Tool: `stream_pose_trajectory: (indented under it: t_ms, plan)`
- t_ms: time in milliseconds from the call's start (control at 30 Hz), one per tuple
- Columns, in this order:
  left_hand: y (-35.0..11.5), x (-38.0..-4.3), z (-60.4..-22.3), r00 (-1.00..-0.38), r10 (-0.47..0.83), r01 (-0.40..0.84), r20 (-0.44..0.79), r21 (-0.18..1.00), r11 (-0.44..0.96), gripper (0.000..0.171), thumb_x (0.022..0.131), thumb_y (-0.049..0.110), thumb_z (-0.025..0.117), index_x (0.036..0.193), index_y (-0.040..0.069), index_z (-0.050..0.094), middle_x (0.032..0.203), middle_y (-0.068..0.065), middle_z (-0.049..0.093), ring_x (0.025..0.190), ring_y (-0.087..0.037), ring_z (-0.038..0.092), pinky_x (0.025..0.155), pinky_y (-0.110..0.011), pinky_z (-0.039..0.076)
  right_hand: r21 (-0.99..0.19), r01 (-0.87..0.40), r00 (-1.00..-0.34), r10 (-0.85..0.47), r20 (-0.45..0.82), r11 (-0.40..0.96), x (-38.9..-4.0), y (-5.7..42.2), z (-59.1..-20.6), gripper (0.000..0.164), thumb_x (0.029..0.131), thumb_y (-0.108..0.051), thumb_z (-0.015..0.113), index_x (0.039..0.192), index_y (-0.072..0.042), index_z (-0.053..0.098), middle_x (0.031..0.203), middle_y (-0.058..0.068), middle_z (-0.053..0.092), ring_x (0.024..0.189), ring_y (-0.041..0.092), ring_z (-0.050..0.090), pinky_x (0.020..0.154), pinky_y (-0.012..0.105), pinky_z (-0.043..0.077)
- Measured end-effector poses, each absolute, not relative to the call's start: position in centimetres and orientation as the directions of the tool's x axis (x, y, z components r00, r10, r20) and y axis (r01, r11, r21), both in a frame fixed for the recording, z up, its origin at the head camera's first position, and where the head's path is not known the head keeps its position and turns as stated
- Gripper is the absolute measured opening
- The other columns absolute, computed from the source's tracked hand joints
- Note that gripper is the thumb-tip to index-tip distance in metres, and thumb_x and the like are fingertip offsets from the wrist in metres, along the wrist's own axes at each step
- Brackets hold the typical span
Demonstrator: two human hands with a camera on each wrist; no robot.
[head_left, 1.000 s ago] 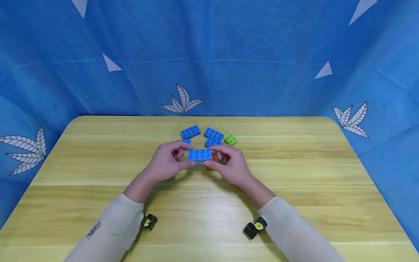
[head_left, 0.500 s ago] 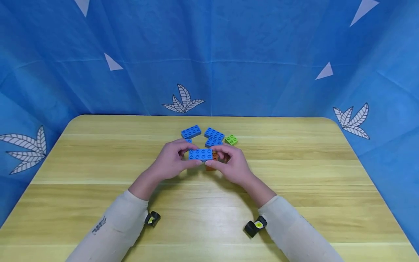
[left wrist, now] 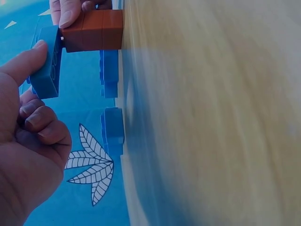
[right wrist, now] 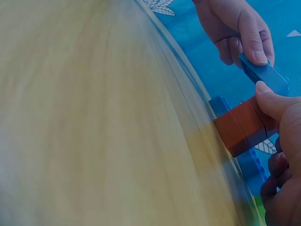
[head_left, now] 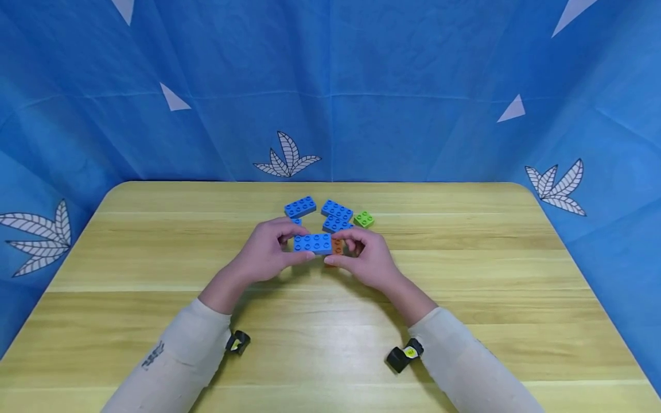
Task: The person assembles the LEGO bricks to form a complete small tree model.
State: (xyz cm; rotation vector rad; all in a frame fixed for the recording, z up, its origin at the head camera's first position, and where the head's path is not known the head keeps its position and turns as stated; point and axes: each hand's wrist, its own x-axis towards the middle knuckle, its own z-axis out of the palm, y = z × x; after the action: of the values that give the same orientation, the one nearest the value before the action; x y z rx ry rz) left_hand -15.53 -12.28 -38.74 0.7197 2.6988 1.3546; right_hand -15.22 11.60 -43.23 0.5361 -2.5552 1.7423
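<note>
A long blue toy brick (head_left: pixel 312 244) with two rows of studs is pinched between the thumb and fingers of my left hand (head_left: pixel 268 252). It tilts over the top of a stack of orange bricks (left wrist: pixel 94 30), its right end right at the stack's studs. My right hand (head_left: pixel 364 258) grips the upper part of that stack, its thumb on the near side, as the right wrist view shows. The orange stack stands upright with its base at the table. In the head view, the blue brick and right hand hide much of the stack.
Behind the hands, a blue brick (head_left: pixel 300 206) lies at the back left, with another blue brick (head_left: pixel 295 221) partly hidden by the left hand. Two more blue bricks (head_left: pixel 337 210) touch at the back right, beside a small green brick (head_left: pixel 364 219). A blue curtain (head_left: pixel 413 137) rises behind the wooden table (head_left: pixel 320 344).
The held blue brick first shifts slightly right, then back left, uncovering more of the orange stack's studs. The left hand moves with it, while the right hand stays nearly in place.
</note>
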Motion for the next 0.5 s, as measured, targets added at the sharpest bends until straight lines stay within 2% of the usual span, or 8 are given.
stream_pose_trajectory:
  t_ms: [233,500]
  plan:
    - [-12.2,-15.8,-38.9,-0.883,0.44,0.404,0.165,0.745,0.53,0.038,0.082,0.026,0.086,0.112,0.008,0.074,0.082,-0.003,0.055,0.069,-0.021,0.046,0.061,-0.035,0.039,-0.911,-0.247,-0.947,-0.282,0.154,0.331,-14.2,11.3,-40.6,0.033,0.081,-0.004,0.084,0.111,0.001,0.071,0.08,0.027,0.047,0.067,0.022,0.039,0.059,0.026,0.03]
    - [-12.0,-16.1,-38.6,-0.866,0.474,0.425,0.156,0.729,0.537,0.039,0.081,0.025,0.087,0.113,0.008,0.074,0.082,-0.002,0.057,0.067,-0.02,0.046,0.059,-0.035,0.04,-0.906,-0.304,-0.931,-0.295,0.216,0.295,-13.5,11.2,-39.3,0.035,0.08,-0.003,0.084,0.111,0.004,0.071,0.077,0.024,0.046,0.067,0.023,0.039,0.06,0.026,0.031]
